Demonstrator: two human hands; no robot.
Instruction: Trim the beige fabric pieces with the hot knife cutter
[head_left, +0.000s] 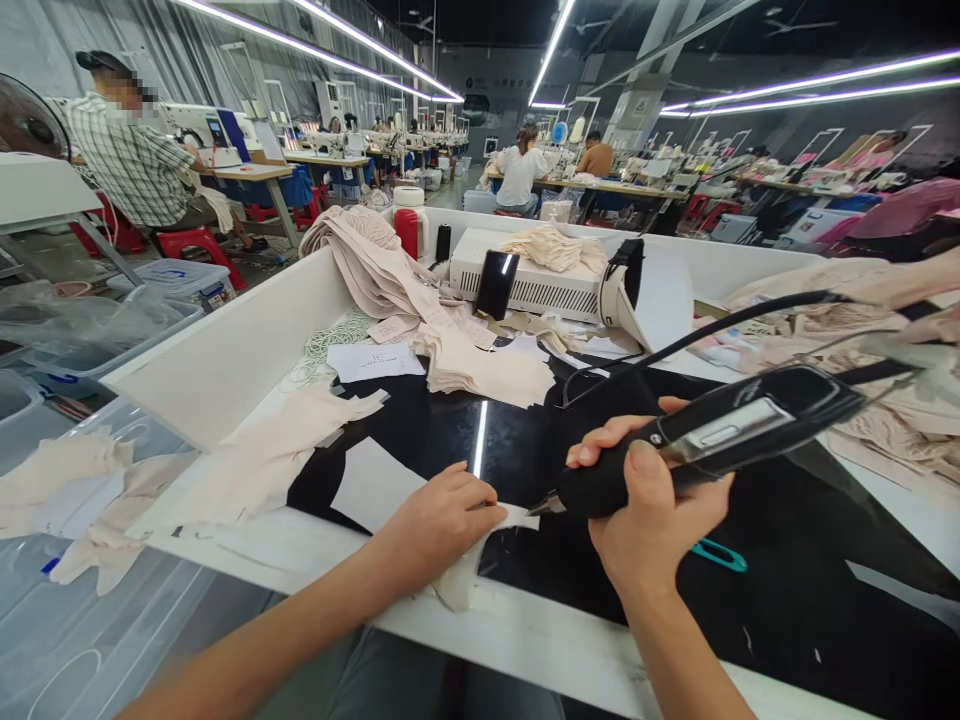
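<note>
My right hand [652, 510] is wrapped round a black corded handheld power tool [720, 430] with a pale inset panel and a pointed metal tip. That tip touches or sits just above the end of a white strip [521, 517] on the glossy black work surface [555, 580]. With fingers bent and pressed together, my left hand [442, 520] holds the strip down near the table's front edge. Whether the strip is paper or cloth, I cannot tell. Behind my left hand lies a white cut piece [375, 485]. A teal slim tool [718, 555] rests beyond my right wrist.
Cream cut fabric pieces [487, 365] are stacked behind the hands, with more at left [255, 460]. A phone [496, 284] leans against a vented white box [465, 262]. The tool's black cable [720, 318] runs to the right. Low white walls [240, 340] edge the table. Co-workers sit beyond.
</note>
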